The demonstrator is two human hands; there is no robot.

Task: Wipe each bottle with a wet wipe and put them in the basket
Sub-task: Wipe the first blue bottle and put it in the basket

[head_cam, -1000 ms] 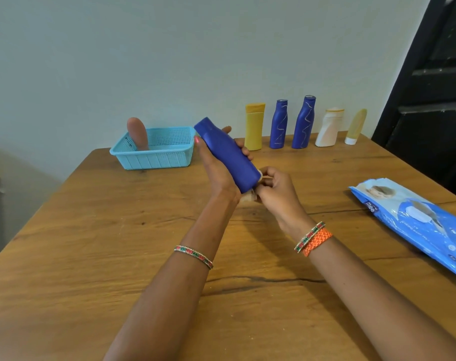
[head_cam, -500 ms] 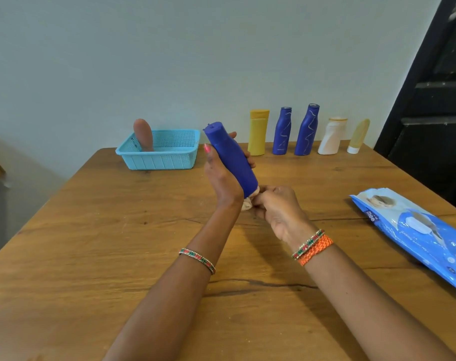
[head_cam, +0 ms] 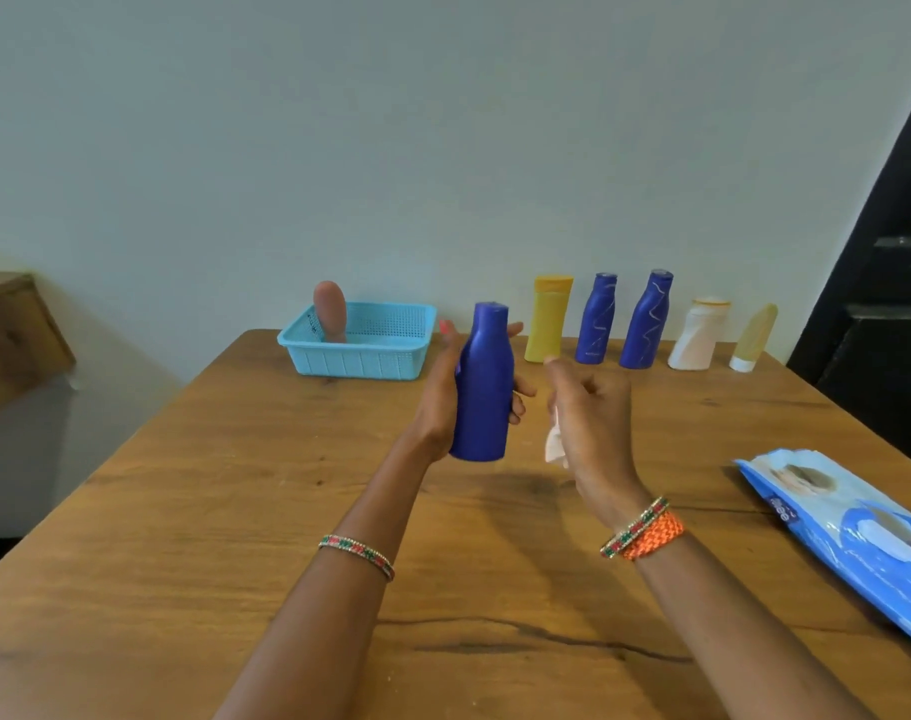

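Fingers [head_cam: 515, 394] of the left hand [head_cam: 443, 402] curl round the plain blue bottle [head_cam: 482, 387], tips showing at its right edge, thumb out of sight behind. Bottle held upright, cap up, clear of the desk [head_cam: 235, 511]; base hangs free, likely so every side can be reached.

Right hand [head_cam: 591, 423] just beside the bottle at 3 o'clock, not touching it. Its fingers are folded in on a crumpled white wet wipe [head_cam: 556, 444], a tail of which hangs below the palm. Gap between wipe and bottle suggests the wiping of this one is finished or paused; cannot tell which.

Teal basket [head_cam: 359, 363] at 11 o'clock of the hands, near the far edge of the desk, with one brown bottle [head_cam: 330, 311] standing in it. That is the probable next stop.

Row waiting along the wall at 1 o'clock: yellow bottle [head_cam: 548, 319], two patterned blue bottles [head_cam: 597, 319], white bottle [head_cam: 698, 335], small cream tube [head_cam: 753, 337], all upright, apart from each other.

Wipes pack [head_cam: 848, 532] lies flat at 4 o'clock, within the right hand's reach.
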